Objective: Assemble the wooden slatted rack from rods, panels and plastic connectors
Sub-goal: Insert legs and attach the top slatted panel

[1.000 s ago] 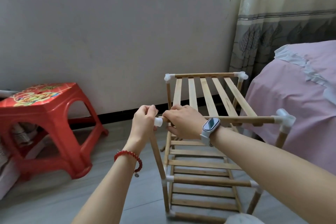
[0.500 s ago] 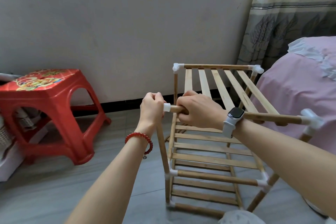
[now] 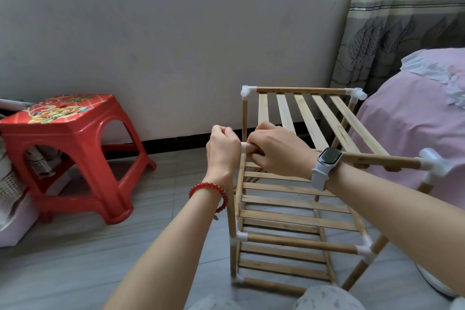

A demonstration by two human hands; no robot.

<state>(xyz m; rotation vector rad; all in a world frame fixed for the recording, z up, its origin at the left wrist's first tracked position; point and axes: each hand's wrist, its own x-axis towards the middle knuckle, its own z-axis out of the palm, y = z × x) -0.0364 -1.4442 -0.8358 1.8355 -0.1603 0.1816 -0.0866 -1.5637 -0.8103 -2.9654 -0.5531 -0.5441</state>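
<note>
The wooden slatted rack (image 3: 289, 209) stands on the floor, with several slatted tiers joined by white plastic connectors. My left hand (image 3: 222, 151) grips the white connector (image 3: 243, 150) at the rack's near top left corner. My right hand (image 3: 279, 152) is curled round the top front rod (image 3: 377, 160), right beside that connector. The rod runs right to another white connector (image 3: 434, 165) on the near right post. The top slatted panel (image 3: 309, 118) reaches back to the far rod (image 3: 302, 90).
A red plastic stool (image 3: 75, 148) stands to the left on the grey floor, with white baskets and bags (image 3: 10, 184) behind it. A bed with a pink cover (image 3: 415, 121) is close on the right. A wall and curtain (image 3: 402, 20) are behind the rack.
My view has shifted left and closer, so the rack sits further right in frame. Both hands stay at the near top left corner, holding the connector and the rod end.
</note>
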